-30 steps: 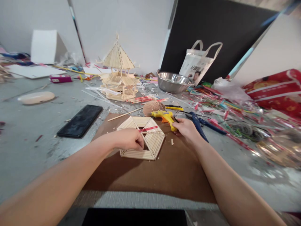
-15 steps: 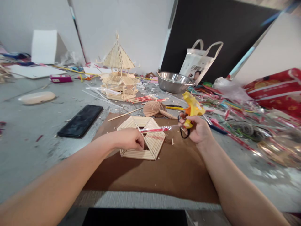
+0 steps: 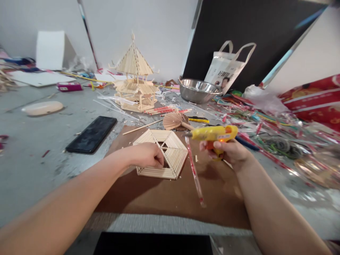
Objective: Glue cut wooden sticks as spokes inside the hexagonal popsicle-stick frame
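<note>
My right hand [image 3: 230, 152] grips a yellow hot glue gun [image 3: 214, 133], its nozzle pointing left and an orange light glowing on it. A narrow clear-and-red plastic strip [image 3: 195, 173] runs down from the nozzle tip over the brown board [image 3: 207, 216]; I cannot tell whether it sticks to the nozzle. On this board lies a hexagonal panel of pale wooden sticks [image 3: 175, 159] with an opening in its middle. My left hand [image 3: 148, 156] is closed over the panel's left side, fingertips down at the opening. Whatever they pinch is hidden.
Behind the board stands a stick pagoda model [image 3: 135, 78], with red-tipped sticks [image 3: 162, 110] and a brown pleated paper fan [image 3: 174, 121] nearby. A black phone [image 3: 91, 134] lies left. Further back sits a metal bowl [image 3: 199, 92]. Strips and wire [image 3: 278, 145] clutter the right.
The glue gun has turned from upright to level, nozzle left. The plastic strip has swung from lying across the panel to trailing down beside it. My left hand stays in place.
</note>
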{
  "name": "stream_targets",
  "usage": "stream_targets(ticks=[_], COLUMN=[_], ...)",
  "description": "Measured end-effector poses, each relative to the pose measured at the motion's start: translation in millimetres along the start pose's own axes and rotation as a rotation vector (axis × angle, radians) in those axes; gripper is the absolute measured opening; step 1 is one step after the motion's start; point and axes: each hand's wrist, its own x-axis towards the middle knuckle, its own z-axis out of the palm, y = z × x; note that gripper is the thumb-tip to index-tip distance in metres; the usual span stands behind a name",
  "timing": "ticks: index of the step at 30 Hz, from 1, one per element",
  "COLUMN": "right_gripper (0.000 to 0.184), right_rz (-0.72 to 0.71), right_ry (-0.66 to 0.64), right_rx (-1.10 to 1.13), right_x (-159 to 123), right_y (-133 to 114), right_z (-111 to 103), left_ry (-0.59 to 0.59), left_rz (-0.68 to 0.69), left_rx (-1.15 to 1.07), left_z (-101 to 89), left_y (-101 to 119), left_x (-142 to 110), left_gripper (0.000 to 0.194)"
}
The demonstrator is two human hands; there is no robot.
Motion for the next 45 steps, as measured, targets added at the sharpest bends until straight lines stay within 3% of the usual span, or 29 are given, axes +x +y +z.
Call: stream_targets(ticks=[4, 9, 21, 45], right_gripper=[0.029, 0.037, 0.024, 0.027], right_rz=[0.148, 0.281, 0.278, 0.269], right_ry=[-0.155, -0.128, -0.187, -0.231], right_rx=[-0.176, -0.307, -0.272, -0.318], right_x=[0.6, 4.1, 5.9, 7.1], right_y=[-1.0, 2.7, -5.9, -3.4], right_z=[0.4, -0.4, 18.1, 18.1], left_ry=[-0.006, -0.01, -0.008, -0.007], left_rz=[-0.022, -0.001, 0.002, 0.017], left_rx=[-0.008, -0.003, -0.013, -0.001], left_z=[0.1, 0.4, 0.3, -0.2], left_y=[0.3, 0.0, -0.9, 0.7], left_x=[-0.2, 0.7, 1.0, 0.3], left_gripper=[0.022, 0.023, 0.023, 0.022])
